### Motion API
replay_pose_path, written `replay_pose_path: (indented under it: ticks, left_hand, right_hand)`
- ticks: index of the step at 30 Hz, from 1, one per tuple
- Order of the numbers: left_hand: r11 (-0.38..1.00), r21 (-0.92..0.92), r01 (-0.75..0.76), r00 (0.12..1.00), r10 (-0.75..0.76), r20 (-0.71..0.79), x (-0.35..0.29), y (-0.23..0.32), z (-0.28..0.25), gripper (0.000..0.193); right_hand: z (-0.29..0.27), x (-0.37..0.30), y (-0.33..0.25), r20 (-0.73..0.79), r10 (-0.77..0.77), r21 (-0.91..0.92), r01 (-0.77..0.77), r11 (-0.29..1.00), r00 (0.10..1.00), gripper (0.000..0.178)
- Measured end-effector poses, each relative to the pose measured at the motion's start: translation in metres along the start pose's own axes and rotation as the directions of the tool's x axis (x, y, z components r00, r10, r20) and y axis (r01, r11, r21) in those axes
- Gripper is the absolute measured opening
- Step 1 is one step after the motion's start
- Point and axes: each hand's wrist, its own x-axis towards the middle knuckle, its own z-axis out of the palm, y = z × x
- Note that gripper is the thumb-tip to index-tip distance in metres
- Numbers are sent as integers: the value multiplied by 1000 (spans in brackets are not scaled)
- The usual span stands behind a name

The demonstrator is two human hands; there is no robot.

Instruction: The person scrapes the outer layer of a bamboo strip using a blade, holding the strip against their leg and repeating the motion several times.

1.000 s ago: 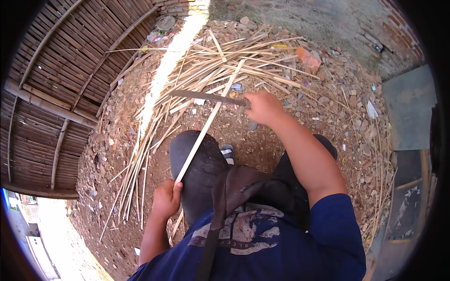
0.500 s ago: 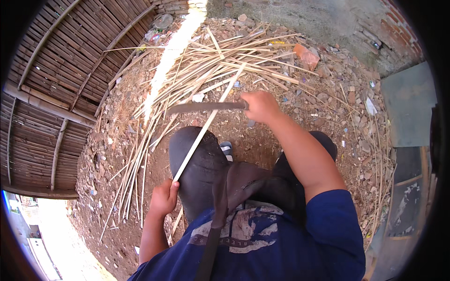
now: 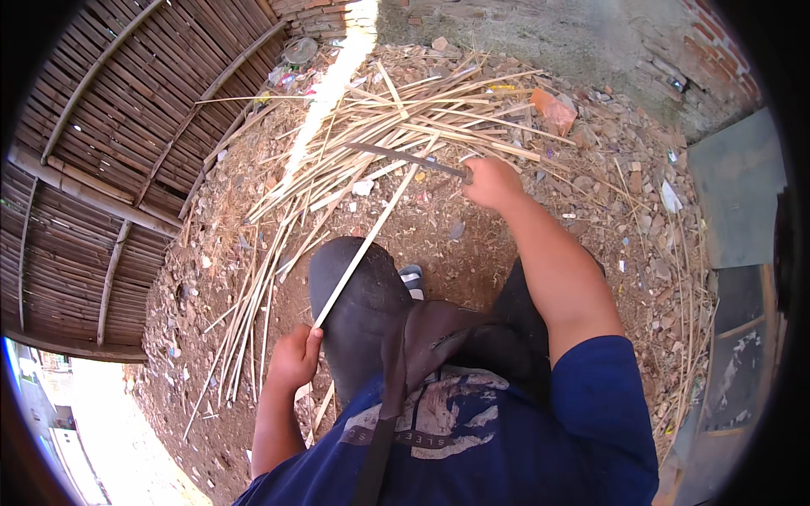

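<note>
Head view: the person sits over bare, littered dirt ground [image 3: 472, 244], a dark knee [image 3: 359, 295] raised at picture centre; that knee serves as the landmark. The left hand [image 3: 294, 358], just left of and below the knee, is wrapped tight around the near end of a long pale bamboo strip [image 3: 371, 232]. The strip lies across the top of the knee and runs up and to the right, away from the body. The right hand [image 3: 492, 181], well above and right of the knee, is clenched around the handle of a long dark blade [image 3: 403, 157]. The blade extends leftward from that fist and crosses the far part of the strip; whether the edge is touching it cannot be told. Beyond the knee, a loose pile of split bamboo strips [image 3: 396, 126] spreads over the ground. A reddish brick piece [image 3: 553, 110] lies at the pile's right side, above and right of the knee. A woven bamboo wall [image 3: 101, 152] stands well left of the knee. A sandalled foot [image 3: 412, 278] shows just right of the knee.
</note>
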Motion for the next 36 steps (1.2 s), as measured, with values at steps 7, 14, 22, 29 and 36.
replay_pose_path:
  ticks: [7, 14, 22, 29, 36]
  left_hand:
    - [999, -52, 12, 999, -10, 36, -5, 0, -4, 43]
    - [998, -60, -37, 998, 35, -48, -17, -24, 5, 39]
    - [996, -83, 18, 1000, -16, 25, -12, -24, 4, 40]
    - [998, 58, 8, 996, -2, -90, -13, -17, 14, 34]
    - [998, 65, -28, 991, 36, -132, -12, -18, 19, 33]
  right_hand:
    - [21, -12, -29, 11, -325, -90, 325, 942, 946, 28]
    - [5, 12, 51, -165, 285, 158, -260, 953, 944, 42]
    - [10, 19, 16, -364, 197, 377, -49, 925, 910, 39]
    - [-15, -11, -34, -28, -282, -10, 282, 959, 959, 28]
    - [16, 3, -12, 35, -107, 117, 102, 988, 994, 38]
